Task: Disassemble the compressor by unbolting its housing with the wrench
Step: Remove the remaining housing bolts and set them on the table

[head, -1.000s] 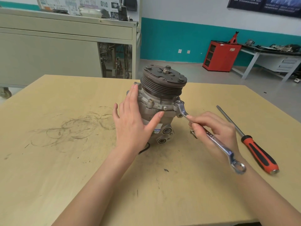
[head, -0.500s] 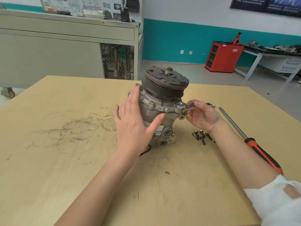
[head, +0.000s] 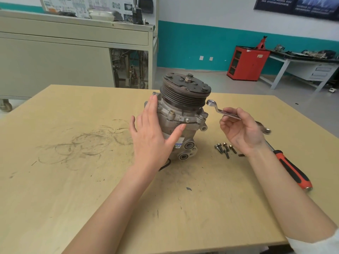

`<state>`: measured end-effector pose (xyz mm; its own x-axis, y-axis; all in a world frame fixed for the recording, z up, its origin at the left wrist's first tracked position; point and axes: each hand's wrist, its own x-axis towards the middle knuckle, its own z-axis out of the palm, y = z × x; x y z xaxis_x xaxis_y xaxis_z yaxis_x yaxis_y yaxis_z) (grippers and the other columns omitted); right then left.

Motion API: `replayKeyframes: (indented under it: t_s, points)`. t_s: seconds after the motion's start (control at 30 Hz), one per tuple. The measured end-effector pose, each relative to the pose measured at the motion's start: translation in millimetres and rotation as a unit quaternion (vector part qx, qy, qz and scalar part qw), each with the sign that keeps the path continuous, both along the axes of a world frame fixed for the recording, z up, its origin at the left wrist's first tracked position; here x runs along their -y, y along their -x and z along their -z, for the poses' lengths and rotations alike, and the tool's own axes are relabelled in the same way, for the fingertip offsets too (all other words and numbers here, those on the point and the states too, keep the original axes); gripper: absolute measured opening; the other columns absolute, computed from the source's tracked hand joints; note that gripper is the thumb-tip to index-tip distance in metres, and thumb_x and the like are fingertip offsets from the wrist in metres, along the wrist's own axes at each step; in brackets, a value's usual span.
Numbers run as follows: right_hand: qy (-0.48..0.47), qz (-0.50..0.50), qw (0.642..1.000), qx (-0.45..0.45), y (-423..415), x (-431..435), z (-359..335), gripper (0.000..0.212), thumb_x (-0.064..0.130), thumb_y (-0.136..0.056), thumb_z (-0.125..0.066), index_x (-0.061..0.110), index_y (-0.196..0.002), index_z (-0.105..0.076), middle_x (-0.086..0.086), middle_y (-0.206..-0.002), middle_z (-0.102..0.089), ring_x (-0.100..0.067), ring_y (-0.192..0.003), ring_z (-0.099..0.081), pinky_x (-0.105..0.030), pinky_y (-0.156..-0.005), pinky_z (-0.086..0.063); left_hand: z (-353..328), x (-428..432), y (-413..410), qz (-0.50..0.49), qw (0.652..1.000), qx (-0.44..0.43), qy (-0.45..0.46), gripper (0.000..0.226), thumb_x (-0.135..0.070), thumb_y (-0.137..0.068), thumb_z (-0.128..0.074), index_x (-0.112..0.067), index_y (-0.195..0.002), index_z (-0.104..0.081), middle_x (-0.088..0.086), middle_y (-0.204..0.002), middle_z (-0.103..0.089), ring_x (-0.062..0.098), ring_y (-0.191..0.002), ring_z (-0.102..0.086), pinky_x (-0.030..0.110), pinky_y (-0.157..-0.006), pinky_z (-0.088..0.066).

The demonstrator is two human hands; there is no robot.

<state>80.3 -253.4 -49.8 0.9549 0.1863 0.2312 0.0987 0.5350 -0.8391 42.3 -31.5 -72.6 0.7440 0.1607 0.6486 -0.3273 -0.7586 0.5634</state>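
Right hand (head: pixel 242 131) has lifted the wrench (head: pixel 222 111) clear of the compressor (head: pixel 183 114): half a second ago the ring end sat on a bolt at the housing flange, and now that ring hangs in the air just beside the grooved pulley (head: pixel 185 92), touching nothing. The hand has turned palm-up, wrist bent back, with thumb and fingertips pinching the wrench's flat shank; its far end sticks out behind the hand, blurred. Left hand (head: pixel 156 136) has not moved. It lies flat and open against the near-left side of the housing, fingers straight and pointing up toward the pulley, thumb spread across the front, pressing rather than gripping.

The compressor stands upright, pulley on top, near the middle of the worktop (head: pixel 73 198), a little toward the far edge. One bolt (head: pixel 187 120) shows in the flange at the front. Loose bolts (head: pixel 224 149) lie on the worktop to the right of the compressor, just below the right wrist. A screwdriver (head: pixel 291 169) with a red and black handle lies near the right edge, its shaft running under the right hand.
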Motion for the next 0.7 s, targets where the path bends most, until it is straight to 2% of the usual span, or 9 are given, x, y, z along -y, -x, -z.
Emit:
replayKeyframes:
  t_s: [0.1, 0.17, 0.2, 0.23, 0.3, 0.33, 0.37, 0.57, 0.7]
  points:
    - [0.145, 0.150, 0.972, 0.107, 29, -6, -13, 0.027, 0.028, -0.091, -0.055, 0.017, -0.082, -0.078, -0.005, -0.072, -0.072, -0.017, -0.068, -0.068, -0.023, -0.065, -0.054, 0, 0, 1, -0.002, 1.000, 0.003, -0.001, 0.092, -0.067, -0.081, -0.038, -0.009, -0.151, -0.028, 0.007, -0.149, -0.044, 0.026, -0.134, -0.043, 0.054, -0.115, -0.018]
    - [0.249, 0.271, 0.912, 0.181, 53, -21, -24, 0.023, 0.035, -0.087, -0.058, 0.024, -0.079, -0.076, -0.001, -0.067, -0.072, -0.015, -0.061, -0.067, -0.022, -0.060, -0.053, 0, 1, 0, -0.003, 1.000, 0.004, -0.001, 0.091, -0.067, -0.081, -0.038, -0.009, -0.151, -0.028, 0.008, -0.149, -0.044, 0.026, -0.134, -0.043, 0.054, -0.115, -0.019]
    - [0.311, 0.337, 0.857, 0.236, 63, -31, -28, 0.023, 0.037, -0.086, -0.059, 0.025, -0.076, -0.075, 0.003, -0.063, -0.070, -0.011, -0.057, -0.065, -0.022, -0.057, -0.052, 0, 1, 0, -0.003, 1.000, 0.006, -0.001, 0.091, -0.067, -0.082, -0.038, -0.009, -0.151, -0.028, 0.008, -0.148, -0.044, 0.026, -0.134, -0.043, 0.054, -0.115, -0.019]
    - [0.384, 0.402, 0.775, 0.301, 71, -41, -31, 0.025, 0.035, -0.088, -0.059, 0.021, -0.073, -0.074, 0.004, -0.059, -0.068, -0.011, -0.053, -0.061, -0.024, -0.053, -0.050, 1, 1, 0, -0.004, 1.000, 0.008, -0.001, 0.091, -0.067, -0.082, -0.039, -0.009, -0.151, -0.028, 0.008, -0.148, -0.045, 0.026, -0.133, -0.044, 0.054, -0.115, -0.019]
    - [0.520, 0.498, 0.563, 0.405, 82, -61, -34, 0.037, 0.028, -0.093, -0.055, 0.009, -0.064, -0.068, -0.002, -0.052, -0.060, -0.017, -0.045, -0.054, -0.026, -0.042, -0.040, 2, 1, -1, -0.005, 1.000, 0.010, -0.004, 0.091, -0.067, -0.082, -0.039, -0.009, -0.151, -0.028, 0.008, -0.147, -0.046, 0.026, -0.132, -0.045, 0.054, -0.114, -0.020]
    - [0.557, 0.523, 0.482, 0.429, 85, -70, -36, 0.041, 0.026, -0.094, -0.054, 0.007, -0.059, -0.063, -0.004, -0.049, -0.056, -0.020, -0.042, -0.050, -0.023, -0.039, -0.034, 2, 1, -1, -0.006, 1.000, 0.010, -0.007, 0.091, -0.067, -0.082, -0.039, -0.009, -0.151, -0.028, 0.008, -0.147, -0.046, 0.027, -0.132, -0.045, 0.054, -0.114, -0.020]
    - [0.577, 0.535, 0.436, 0.437, 87, -77, -36, 0.042, 0.025, -0.094, -0.054, 0.008, -0.056, -0.059, -0.004, -0.047, -0.052, -0.021, -0.040, -0.047, -0.021, -0.040, -0.028, 3, 1, -1, -0.007, 1.000, 0.010, -0.008, 0.091, -0.067, -0.083, -0.040, -0.009, -0.151, -0.028, 0.009, -0.147, -0.046, 0.027, -0.132, -0.045, 0.055, -0.114, -0.021]
    - [0.646, 0.555, 0.327, 0.410, 92, -106, -26, 0.038, 0.027, -0.086, -0.052, 0.014, -0.051, -0.052, 0.000, -0.044, -0.048, -0.016, -0.038, -0.048, -0.019, -0.047, -0.014, -1, 2, 0, -0.017, 1.000, 0.016, -0.008, 0.089, -0.062, -0.082, -0.037, -0.002, -0.146, -0.036, 0.013, -0.143, -0.051, 0.034, -0.122, -0.055, 0.062, -0.109, -0.030]
    - [0.693, 0.550, 0.306, 0.351, 89, -110, -22, 0.035, 0.027, -0.073, -0.076, 0.015, -0.051, -0.053, 0.001, -0.043, -0.049, -0.014, -0.037, -0.049, -0.018, -0.047, -0.014, -2, 1, 1, -0.008, 1.000, -0.002, -0.019, 0.093, -0.065, -0.078, -0.035, -0.004, -0.149, -0.032, 0.012, -0.146, -0.046, 0.032, -0.128, -0.050, 0.059, -0.112, -0.024]
